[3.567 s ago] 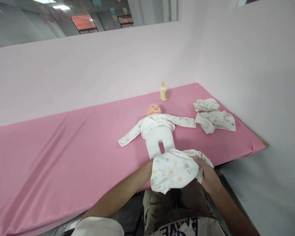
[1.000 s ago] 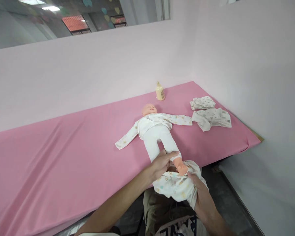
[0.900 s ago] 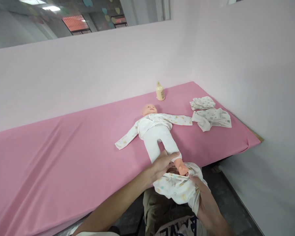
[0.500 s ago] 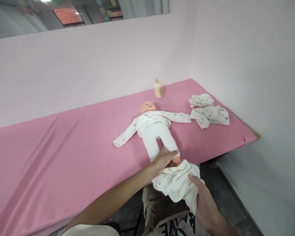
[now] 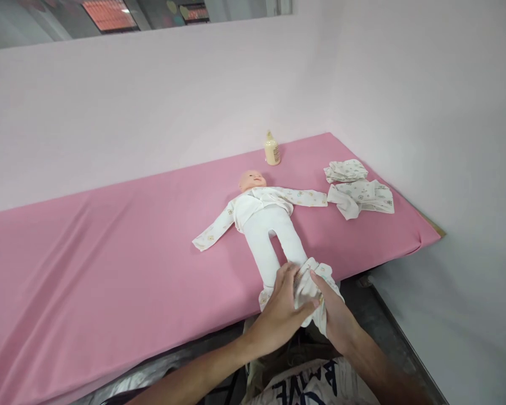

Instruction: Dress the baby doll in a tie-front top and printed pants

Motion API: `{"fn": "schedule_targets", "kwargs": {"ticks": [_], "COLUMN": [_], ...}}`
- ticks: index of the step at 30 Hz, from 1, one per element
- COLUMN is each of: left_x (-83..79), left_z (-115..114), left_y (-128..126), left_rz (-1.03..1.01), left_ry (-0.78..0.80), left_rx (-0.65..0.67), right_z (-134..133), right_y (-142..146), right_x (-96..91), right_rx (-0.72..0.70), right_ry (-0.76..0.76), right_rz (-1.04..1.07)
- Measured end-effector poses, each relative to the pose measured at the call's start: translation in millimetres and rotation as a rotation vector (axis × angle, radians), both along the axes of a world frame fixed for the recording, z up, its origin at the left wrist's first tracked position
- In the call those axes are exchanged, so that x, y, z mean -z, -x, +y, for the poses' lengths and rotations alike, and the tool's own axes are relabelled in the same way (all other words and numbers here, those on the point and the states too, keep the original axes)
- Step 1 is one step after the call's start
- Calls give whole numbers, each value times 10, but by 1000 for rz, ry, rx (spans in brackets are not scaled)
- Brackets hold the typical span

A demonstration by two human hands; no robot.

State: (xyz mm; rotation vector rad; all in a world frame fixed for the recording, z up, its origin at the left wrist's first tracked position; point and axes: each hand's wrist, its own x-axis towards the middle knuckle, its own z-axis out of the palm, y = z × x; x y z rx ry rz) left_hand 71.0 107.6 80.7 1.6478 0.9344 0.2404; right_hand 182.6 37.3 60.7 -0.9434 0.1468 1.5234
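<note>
A baby doll (image 5: 253, 180) lies on its back, arms spread, in a white patterned top (image 5: 259, 201) and plain white leggings (image 5: 265, 236). White patterned baby pants (image 5: 310, 281) are bunched around the end of its lower leg on the right side of the view, hiding that foot. My left hand (image 5: 280, 312) grips the inner side of this cloth, fingers curled at its upper edge. On the outer side my right hand (image 5: 339, 318) is closed on the same cloth, thumb on top. Patterned cloth also shows at the end of the other leg, partly behind my left hand.
The doll lies on a pink padded table (image 5: 152, 242) against a white wall. A cream-coloured pump bottle (image 5: 272, 151) stands behind its head. Folded patterned baby clothes (image 5: 360, 197) lie to the right. My legs are below the table's front edge.
The baby pants have moved up over the bare foot, toward the leggings. My left hand has shifted from the doll's ankle onto the cloth, and my right hand has moved up and inward.
</note>
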Motion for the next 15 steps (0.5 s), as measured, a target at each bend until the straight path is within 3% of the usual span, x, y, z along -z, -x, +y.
{"fn": "schedule_targets", "kwargs": {"ticks": [4,8,12,15], "left_x": [96,208,188,150], "left_z": [-194,-167,-82,-40], "left_y": [39,8,34,77], "left_rz": [109,181,230,240], "left_ry": [-414,-761,-934,-965], "left_rx": [103,239,448,501], "right_z": [-26,-8,4,0], "right_y": [5,17,18,13], "right_x": [21,62,79,60], "right_rx": [3,34,71,92], "right_ry": [7,-24,-82,-96], "right_rz": [-54,-113,-132,-115]}}
